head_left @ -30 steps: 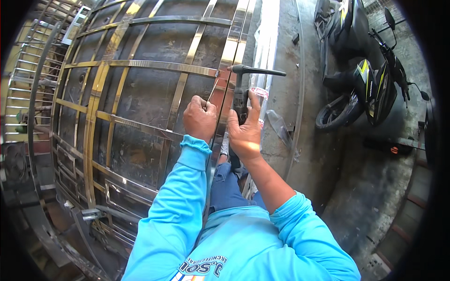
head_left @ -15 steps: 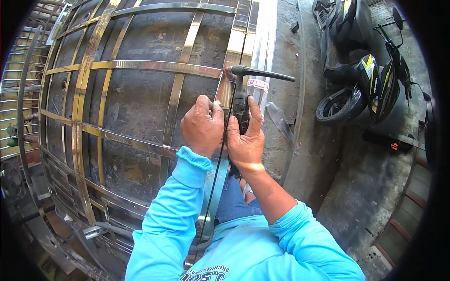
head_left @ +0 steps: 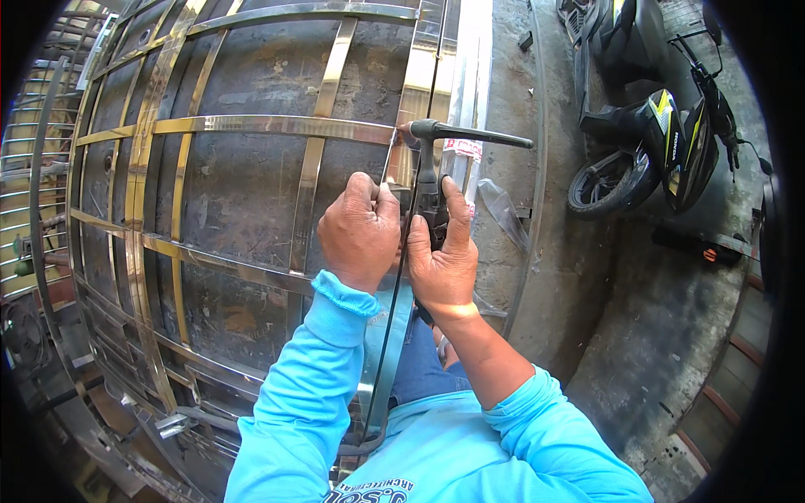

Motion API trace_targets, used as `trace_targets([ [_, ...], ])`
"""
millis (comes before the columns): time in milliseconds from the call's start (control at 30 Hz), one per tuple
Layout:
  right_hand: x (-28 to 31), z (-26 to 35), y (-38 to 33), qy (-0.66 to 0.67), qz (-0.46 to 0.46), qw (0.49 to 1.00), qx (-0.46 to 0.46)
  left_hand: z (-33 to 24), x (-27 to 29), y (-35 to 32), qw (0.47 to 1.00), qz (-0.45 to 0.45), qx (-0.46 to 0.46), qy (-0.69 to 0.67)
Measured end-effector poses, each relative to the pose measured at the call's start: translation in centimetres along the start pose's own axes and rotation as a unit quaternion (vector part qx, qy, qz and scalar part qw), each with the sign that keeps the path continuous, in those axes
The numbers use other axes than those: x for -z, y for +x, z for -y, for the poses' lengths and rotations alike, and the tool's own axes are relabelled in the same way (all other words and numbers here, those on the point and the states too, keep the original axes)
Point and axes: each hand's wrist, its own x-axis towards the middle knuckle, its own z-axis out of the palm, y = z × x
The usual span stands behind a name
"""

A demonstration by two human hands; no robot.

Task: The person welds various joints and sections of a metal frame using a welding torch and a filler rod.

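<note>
A black TIG welding torch (head_left: 428, 159) stands upright at the right edge of a polished metal frame (head_left: 251, 124). Its long cap points right, and its nozzle end sits against the frame's outer bar. My right hand (head_left: 445, 260) is closed around the torch's lower handle, thumb and fingertips near its switch. Beside it, just to the left, my left hand (head_left: 359, 230) is curled with its thumb and index finger pinched at the bar; what they grip is mostly hidden. A thin dark line (head_left: 390, 327), perhaps a cord, runs lengthwise between my hands.
The frame lies on a dark, scuffed worktop (head_left: 243, 201). Long plastic-wrapped metal tubes (head_left: 470, 92) lie along its right edge. A black-and-yellow motorbike (head_left: 671, 142) is parked on the concrete floor at right. Metal bars (head_left: 29, 138) stand at far left.
The view has shifted slightly. Both hands and the torch stay in nearly the same place on the frame, with the same grips.
</note>
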Motion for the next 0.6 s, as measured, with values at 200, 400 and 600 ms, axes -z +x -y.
trace_targets([
  [200, -0.03, 0.28, 0.21, -0.015, -0.001, 1.000, 0.007, -0.19, 0.22, 0.19, 1.000, 0.018, 0.007, 0.019],
  [400, 0.02, 0.06, 0.22, 0.010, 0.015, 1.000, -0.007, -0.09, 0.29, 0.31, 1.000, 0.023, 0.000, 0.019],
  [600, -0.27, -0.31, 0.30, 0.009, 0.009, 1.000, 0.006, 0.20, 0.27, 0.31, 0.999, 0.028, -0.003, 0.019],
])
